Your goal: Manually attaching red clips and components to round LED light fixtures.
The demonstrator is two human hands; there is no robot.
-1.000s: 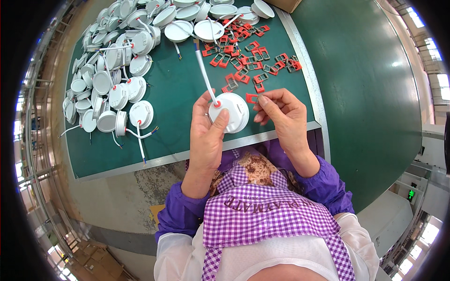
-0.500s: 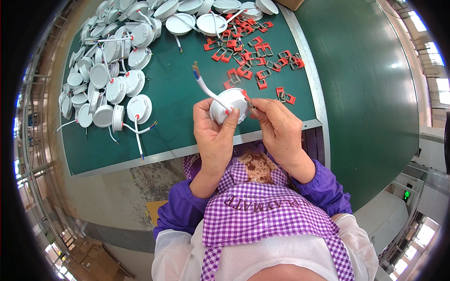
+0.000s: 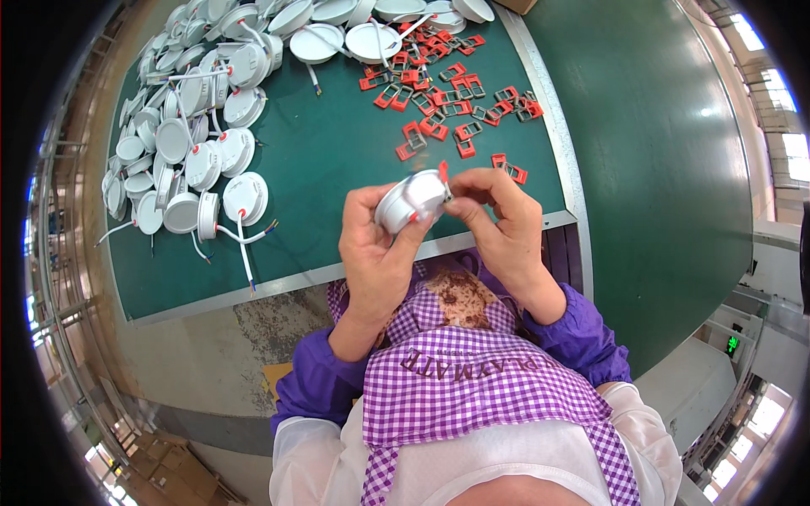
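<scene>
Above the bench's front edge, my left hand [image 3: 369, 244] grips a round white downlight [image 3: 413, 202], thumb across its back and fingers round its side. The light is tilted, and its cable is smeared by motion. A spring clip [image 3: 445, 174] with a red end sits at the light's right rim, red part pointing up. My right hand [image 3: 504, 223] has its thumb and forefinger closed at the clip's lower metal part; the exact contact is partly hidden. Loose red-and-metal spring clips [image 3: 464, 139] lie scattered beyond my hands.
A heap of white downlights [image 3: 202, 164] with cables covers the left and far side of the green bench [image 3: 312, 160]. A metal edge strip [image 3: 548, 110] borders it on the right, beside another green surface [image 3: 650, 169]. A cardboard box [image 3: 516, 5] stands at the far edge.
The downlight has turned in my left hand, and its cable has swung from its upright position into a blur. The clip's red end now stands up more at the rim, with my right fingers still beside it.
</scene>
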